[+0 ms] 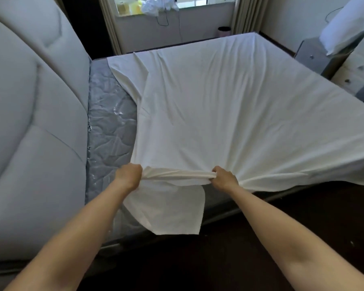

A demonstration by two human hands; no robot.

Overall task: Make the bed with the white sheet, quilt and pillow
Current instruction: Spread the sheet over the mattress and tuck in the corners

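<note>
A white sheet (229, 106) lies spread over most of the bed, wrinkled, with its near edge bunched. My left hand (128, 177) and my right hand (224, 179) both grip that bunched edge at the mattress's near side, about a forearm's length apart, with the fabric stretched between them. A loose corner of the sheet (170, 208) hangs down below my hands over the bed's side. A strip of grey quilted mattress (109, 114) in plastic wrap stays uncovered along the headboard. A white pillow (345, 28) rests on furniture at the upper right.
A padded pale headboard (29, 112) fills the left. A grey nightstand (315, 55) and a white drawer chest (357, 72) stand beyond the bed at right. A window sill (151, 7) with crumpled cloth and a small bin (224, 31) lie at the back. Dark floor is below me.
</note>
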